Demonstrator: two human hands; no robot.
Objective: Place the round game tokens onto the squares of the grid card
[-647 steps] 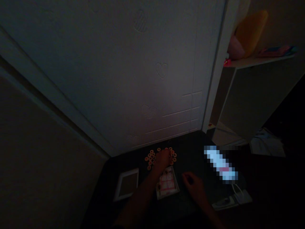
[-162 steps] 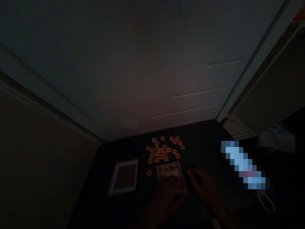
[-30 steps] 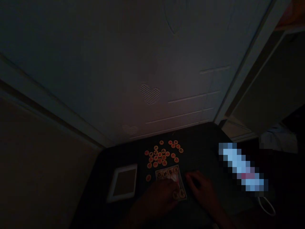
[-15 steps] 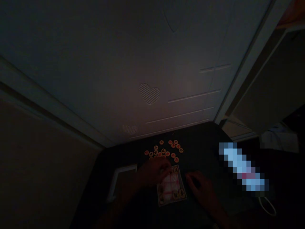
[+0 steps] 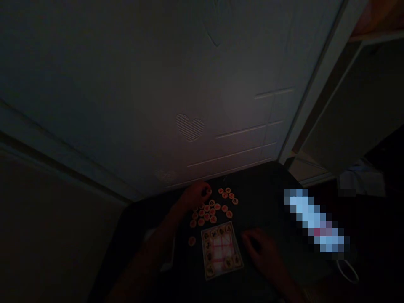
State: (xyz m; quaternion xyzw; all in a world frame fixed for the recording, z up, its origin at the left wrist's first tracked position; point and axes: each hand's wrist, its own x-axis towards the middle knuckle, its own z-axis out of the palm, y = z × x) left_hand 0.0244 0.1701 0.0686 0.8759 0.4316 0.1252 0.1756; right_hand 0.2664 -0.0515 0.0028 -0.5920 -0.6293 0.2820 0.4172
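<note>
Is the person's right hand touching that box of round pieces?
Apart. The head view shows a strip of dark table between the right hand and the near side of the box.

dark table (image 5: 259, 189) | loose round pieces (image 5: 207, 216) | shallow square box (image 5: 221, 249) | white-edged rectangle (image 5: 168, 253) (partly hidden)

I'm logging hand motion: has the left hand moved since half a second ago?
Yes: the left hand moved from the tray toward the embossed panel.

Left hand (image 5: 198, 196) now beyond the box (image 5: 221, 249), at a far round piece (image 5: 208, 191).
</note>
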